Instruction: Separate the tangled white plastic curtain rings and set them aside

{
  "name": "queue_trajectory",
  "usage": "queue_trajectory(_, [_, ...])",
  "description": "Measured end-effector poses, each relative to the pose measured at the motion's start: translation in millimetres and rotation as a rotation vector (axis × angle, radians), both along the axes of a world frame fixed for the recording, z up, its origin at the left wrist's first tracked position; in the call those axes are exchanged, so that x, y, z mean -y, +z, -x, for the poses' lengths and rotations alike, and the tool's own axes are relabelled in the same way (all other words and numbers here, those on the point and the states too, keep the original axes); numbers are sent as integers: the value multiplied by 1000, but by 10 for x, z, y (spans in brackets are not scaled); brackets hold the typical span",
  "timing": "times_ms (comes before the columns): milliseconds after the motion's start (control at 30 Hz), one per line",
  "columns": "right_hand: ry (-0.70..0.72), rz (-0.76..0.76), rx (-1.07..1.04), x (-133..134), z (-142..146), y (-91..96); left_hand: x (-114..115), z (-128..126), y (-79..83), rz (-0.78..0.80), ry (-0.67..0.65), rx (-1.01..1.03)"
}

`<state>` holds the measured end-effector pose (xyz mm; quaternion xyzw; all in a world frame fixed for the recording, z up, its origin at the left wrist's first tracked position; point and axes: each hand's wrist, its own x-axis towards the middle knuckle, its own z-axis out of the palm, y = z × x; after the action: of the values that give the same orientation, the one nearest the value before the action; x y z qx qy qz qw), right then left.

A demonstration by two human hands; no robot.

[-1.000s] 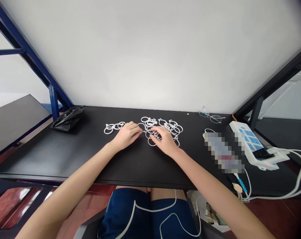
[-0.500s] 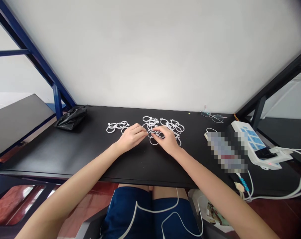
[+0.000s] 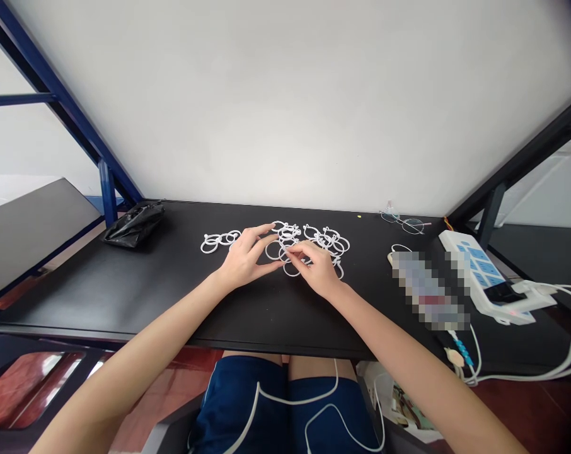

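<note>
A heap of white plastic rings point(image 3: 321, 241) lies on the black table point(image 3: 172, 284) in front of me. A smaller group of white rings point(image 3: 218, 240) lies further left. My left hand point(image 3: 245, 258) rests at the left edge of the heap, fingers spread around one white ring point(image 3: 273, 250). My right hand point(image 3: 316, 268) sits on the heap's near side, its fingertips pinched on a ring beside that one.
A crumpled black bag point(image 3: 133, 224) lies at the table's far left. Eyeglasses point(image 3: 403, 222) rest near the back wall. To the right are a blurred object point(image 3: 425, 290), a white power strip point(image 3: 488, 277) and white cables point(image 3: 564, 340). Blue frame posts point(image 3: 106, 192) stand at left.
My left hand's fingers have spread apart from a closed pinch, now framing a ring. My right hand drew slightly nearer, still at the heap.
</note>
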<state>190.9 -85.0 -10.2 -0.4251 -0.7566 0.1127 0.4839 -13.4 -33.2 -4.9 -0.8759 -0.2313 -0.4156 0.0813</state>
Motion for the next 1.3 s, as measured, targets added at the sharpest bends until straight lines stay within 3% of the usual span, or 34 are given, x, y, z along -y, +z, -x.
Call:
queue_trajectory(167, [58, -11, 1, 13, 16, -13, -30, 10, 10, 128, -108, -128])
queue_trajectory(367, [30, -17, 10, 17, 15, -16, 17, -22, 32, 175, -112, -126])
queue_trajectory(1300, [50, 1, -1, 8, 9, -45, -1, -10, 11, 141, -132, -116])
